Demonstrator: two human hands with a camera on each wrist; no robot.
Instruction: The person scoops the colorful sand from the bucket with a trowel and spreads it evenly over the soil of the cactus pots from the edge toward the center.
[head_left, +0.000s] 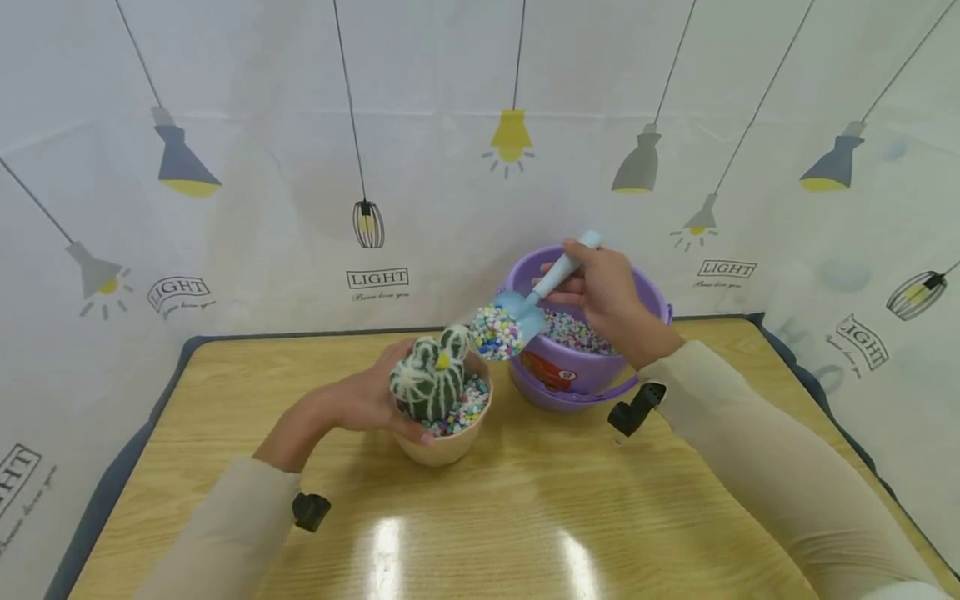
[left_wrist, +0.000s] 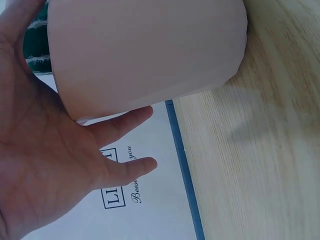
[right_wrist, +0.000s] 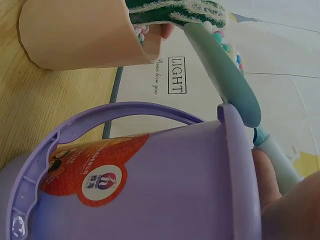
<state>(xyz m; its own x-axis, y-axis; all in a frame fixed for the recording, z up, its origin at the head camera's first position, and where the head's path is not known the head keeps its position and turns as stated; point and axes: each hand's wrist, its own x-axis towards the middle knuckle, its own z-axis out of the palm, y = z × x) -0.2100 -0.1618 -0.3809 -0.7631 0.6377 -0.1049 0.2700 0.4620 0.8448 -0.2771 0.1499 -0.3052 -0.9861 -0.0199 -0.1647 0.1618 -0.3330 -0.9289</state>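
Note:
My left hand (head_left: 372,392) grips a peach flowerpot (head_left: 438,450) by its rim, thumb on the near side, fingers behind. In the left wrist view two fingers (left_wrist: 122,125) extend past the pot's wall. A green cactus (head_left: 426,385) with white fuzzy stripes and a yellow spot stands in the pot, colourful pebbles (head_left: 467,408) beside it. My right hand (head_left: 606,287) holds a light blue hand shovel (head_left: 558,275) by its handle. Its scoop, heaped with small coloured pebbles (head_left: 497,332), is between bucket and pot, overlapping the bucket's rim in the right wrist view.
A purple bucket (head_left: 536,385) with more coloured pebbles (head_left: 573,333) inside stands to the right of the pot, its handle (head_left: 600,398) lowered in front. Behind the wooden table (head_left: 480,533) hangs a white sheet (head_left: 435,167) printed with lamps.

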